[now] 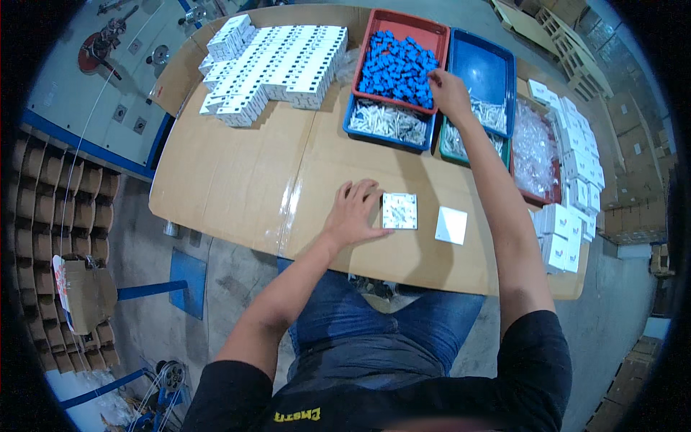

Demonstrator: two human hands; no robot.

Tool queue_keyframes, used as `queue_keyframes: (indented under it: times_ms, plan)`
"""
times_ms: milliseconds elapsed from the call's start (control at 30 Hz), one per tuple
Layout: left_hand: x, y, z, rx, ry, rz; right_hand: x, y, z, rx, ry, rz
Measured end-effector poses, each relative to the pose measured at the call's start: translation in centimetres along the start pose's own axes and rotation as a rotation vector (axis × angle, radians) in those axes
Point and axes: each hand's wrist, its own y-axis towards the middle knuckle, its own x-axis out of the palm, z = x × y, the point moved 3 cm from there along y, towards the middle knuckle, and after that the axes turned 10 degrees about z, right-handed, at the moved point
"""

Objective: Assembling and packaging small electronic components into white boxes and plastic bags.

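Note:
My left hand (353, 214) rests on the cardboard-topped table with its fingers spread. Its thumb and fingertips are at the left edge of a white square plastic housing (399, 211) with an uneven inner face. Right of that lies a flat white square plate (451, 225). My right hand (450, 96) reaches to the right rim of a red tray (425, 29). Small blue plastic parts (398, 68) are heaped in this tray. The right fingers are bent together beside the heap; what they hold, if anything, is hidden.
Stacked white boxes (277, 61) stand at the back left. A blue tray (414, 144) of pale slim parts sits under the red one, with another blue tray (479, 61) beside it. Clear plastic bags (534, 147) and more white boxes (576, 169) line the right side.

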Motion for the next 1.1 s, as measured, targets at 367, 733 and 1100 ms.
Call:
queue_keyframes:
  times_ms: [367,733,1100]
  plan:
    - [0.2,0.7,-0.1,-0.021,0.010,-0.066,7.4,12.4,4.8,0.032,-0.384,0.134]
    - [0.2,1.0,0.0,-0.023,0.006,-0.092,7.3,14.2,7.5,0.038,-0.222,0.072]
    - [0.0,0.7,-0.1,-0.012,0.019,-0.065,-7.1,-3.5,-12.2,-0.644,0.323,0.580]
